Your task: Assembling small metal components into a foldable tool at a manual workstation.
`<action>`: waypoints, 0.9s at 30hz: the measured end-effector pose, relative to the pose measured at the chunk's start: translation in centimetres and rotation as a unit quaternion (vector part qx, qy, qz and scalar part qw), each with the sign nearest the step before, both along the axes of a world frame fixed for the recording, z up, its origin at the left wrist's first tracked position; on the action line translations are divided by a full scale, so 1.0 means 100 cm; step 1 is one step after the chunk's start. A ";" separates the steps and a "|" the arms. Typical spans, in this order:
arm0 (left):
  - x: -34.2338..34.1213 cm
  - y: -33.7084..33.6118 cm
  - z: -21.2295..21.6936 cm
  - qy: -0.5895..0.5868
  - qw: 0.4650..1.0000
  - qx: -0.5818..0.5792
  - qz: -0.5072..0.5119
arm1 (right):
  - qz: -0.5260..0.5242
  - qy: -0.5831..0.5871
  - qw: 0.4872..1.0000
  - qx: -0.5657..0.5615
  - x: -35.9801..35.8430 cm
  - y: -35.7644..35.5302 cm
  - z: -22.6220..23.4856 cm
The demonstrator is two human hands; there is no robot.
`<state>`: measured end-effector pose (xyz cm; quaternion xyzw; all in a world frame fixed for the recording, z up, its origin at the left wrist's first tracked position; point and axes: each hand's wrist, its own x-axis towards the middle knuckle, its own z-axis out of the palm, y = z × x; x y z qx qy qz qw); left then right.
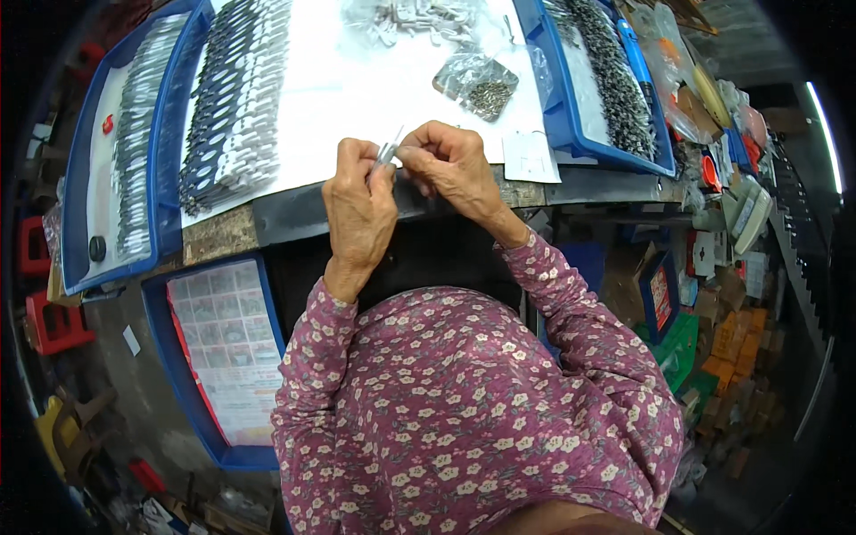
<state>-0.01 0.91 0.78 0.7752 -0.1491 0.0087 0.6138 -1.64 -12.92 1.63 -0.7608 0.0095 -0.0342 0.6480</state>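
A cluttered workshop is seen from above, with a worn dark table covered in part by a white sheet, and stacks of boxes and packets crowding the floor on the person's right.

Nearest the camera is the person's own body in a purple flowered blouse, both sleeves reaching forward. Below the table on the left side lies a blue tray lined with printed paper.

Above the table's front edge the two hands meet. The left hand has its fingers closed in a pinch around the lower end of a small slim metal piece, which points up and a little to the right. The right hand has its fingers curled shut against the same piece from the other side, so both hands grip it just over the sheet's near edge.

Just beyond the right hand a small white paper slip lies on the table. Farther on, a clear bag of small dark metal parts rests on the sheet, and past it a loose heap of pale parts. To the left, rows of dark metal pieces are laid out in long columns. A blue tray at far left holds similar rows, and another blue tray at far right holds dark parts too.
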 end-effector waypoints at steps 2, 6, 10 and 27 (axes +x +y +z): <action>0.000 -0.001 -0.001 0.035 0.998 -0.042 -0.015 | 0.031 0.041 0.997 0.053 0.000 -0.004 0.002; 0.000 0.000 -0.001 0.159 0.977 -0.130 -0.062 | 0.047 0.092 0.993 0.052 -0.001 -0.019 0.010; 0.001 0.002 -0.002 0.224 0.954 -0.180 -0.089 | -0.004 -0.016 0.995 -0.098 0.012 -0.059 0.009; 0.004 0.004 -0.002 0.256 0.946 -0.176 -0.091 | -0.106 -0.149 0.858 -0.479 0.047 -0.110 -0.033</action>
